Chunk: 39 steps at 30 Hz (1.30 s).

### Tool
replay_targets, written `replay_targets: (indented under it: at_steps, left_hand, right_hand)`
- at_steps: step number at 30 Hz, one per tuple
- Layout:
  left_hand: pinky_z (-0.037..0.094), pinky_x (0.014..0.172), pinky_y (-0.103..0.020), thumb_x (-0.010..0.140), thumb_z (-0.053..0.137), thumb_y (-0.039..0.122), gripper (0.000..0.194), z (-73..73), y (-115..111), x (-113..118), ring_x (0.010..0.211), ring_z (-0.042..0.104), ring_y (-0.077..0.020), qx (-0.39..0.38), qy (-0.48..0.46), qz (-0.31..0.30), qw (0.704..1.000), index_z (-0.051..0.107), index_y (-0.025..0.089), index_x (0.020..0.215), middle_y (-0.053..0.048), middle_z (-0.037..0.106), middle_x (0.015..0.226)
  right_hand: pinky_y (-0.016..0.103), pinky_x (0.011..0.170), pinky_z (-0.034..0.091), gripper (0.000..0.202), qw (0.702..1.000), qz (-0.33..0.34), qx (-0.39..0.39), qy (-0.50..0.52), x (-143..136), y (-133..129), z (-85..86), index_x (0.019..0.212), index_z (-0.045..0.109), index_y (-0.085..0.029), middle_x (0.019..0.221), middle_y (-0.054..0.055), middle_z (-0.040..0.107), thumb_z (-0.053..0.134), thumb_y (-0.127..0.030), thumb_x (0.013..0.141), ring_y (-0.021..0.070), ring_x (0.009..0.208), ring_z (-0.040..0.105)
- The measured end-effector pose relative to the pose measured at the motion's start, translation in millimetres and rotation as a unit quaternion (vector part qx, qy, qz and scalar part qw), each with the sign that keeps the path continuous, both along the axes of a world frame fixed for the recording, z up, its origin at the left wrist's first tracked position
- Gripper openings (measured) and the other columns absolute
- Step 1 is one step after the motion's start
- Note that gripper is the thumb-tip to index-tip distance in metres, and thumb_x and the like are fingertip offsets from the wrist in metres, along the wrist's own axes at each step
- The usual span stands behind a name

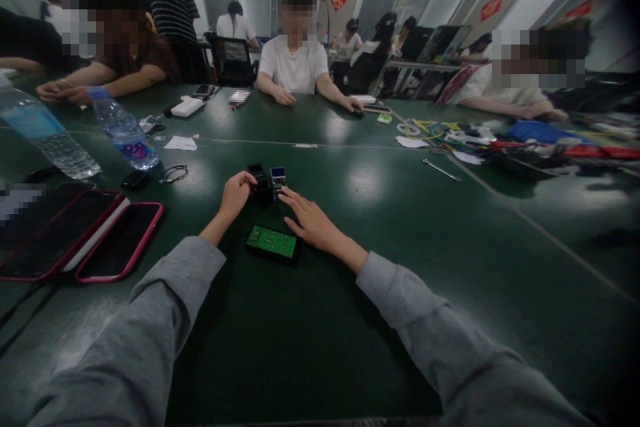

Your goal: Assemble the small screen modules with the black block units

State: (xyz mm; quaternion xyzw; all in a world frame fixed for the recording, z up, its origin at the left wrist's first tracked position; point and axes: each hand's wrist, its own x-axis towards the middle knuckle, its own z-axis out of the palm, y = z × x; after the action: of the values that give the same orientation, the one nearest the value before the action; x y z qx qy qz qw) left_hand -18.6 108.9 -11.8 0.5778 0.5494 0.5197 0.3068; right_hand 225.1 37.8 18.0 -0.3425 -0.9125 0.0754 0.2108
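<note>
My left hand (236, 197) reaches forward with its thumb and fingers closed on the near-left side of a small black box (257, 175). Just to the right of that box stands a small module with a little screen (278, 176). My right hand (311, 219) is stretched out flat, its fingertips at the lower edge of the module; whether they press on it I cannot tell. Between my wrists, a green circuit board (273, 241) lies face up in a black case on the dark green table (310, 333).
At left are two water bottles (123, 127), a phone with a pink-red case (123, 240), a tablet (55, 227) and a thin coiled cable (174, 174). A wrench (441, 170) and tangled cables (440, 130) lie at right. Several people sit around the table.
</note>
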Motion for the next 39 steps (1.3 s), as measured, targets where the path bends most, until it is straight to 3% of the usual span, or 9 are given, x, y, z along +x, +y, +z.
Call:
replay_targets:
  at_steps: [19, 29, 39]
  left_hand:
    - [0.034, 0.054, -0.024, 0.066, 0.04, 0.007, 0.024, 0.4, 0.7, 0.2, 0.05, 0.044, -0.0121, -0.004, 0.002, 0.006, 1.0, 0.06, 0.019, 0.073, 0.003, 0.054, 0.056]
    - [0.042, 0.061, -0.026, 0.064, 0.041, 0.004, 0.024, 17.5, -11.1, 7.8, 0.059, 0.05, -0.0144, -0.013, -0.016, 0.022, 1.0, 0.06, 0.018, 0.068, 0.001, 0.054, 0.059]
    - [0.041, 0.061, -0.026, 0.064, 0.041, 0.004, 0.024, 19.4, -13.6, 8.9, 0.058, 0.05, -0.0142, -0.014, -0.022, 0.019, 0.999, 0.06, 0.018, 0.068, 0.002, 0.053, 0.057]
  right_hand:
    - [0.05, 0.102, 0.045, 0.06, 1.0, -0.003, -0.003, -0.005, -0.6, -0.3, -0.2, 0.15, 0.019, -0.027, 0.158, 0.008, 0.023, 0.044, -0.027, 0.096, 0.0267, 0.138, 0.038]
    - [0.051, 0.102, 0.045, 0.059, 1.0, -0.009, -0.007, -0.01, -0.8, -0.6, 0.6, 0.15, 0.02, -0.027, 0.159, 0.008, 0.023, 0.044, -0.027, 0.096, 0.0277, 0.137, 0.039]
    - [0.05, 0.101, 0.046, 0.059, 1.0, -0.008, -0.009, -0.01, -0.7, -2.0, 2.4, 0.15, 0.02, -0.027, 0.159, 0.007, 0.022, 0.044, -0.027, 0.096, 0.0276, 0.136, 0.04]
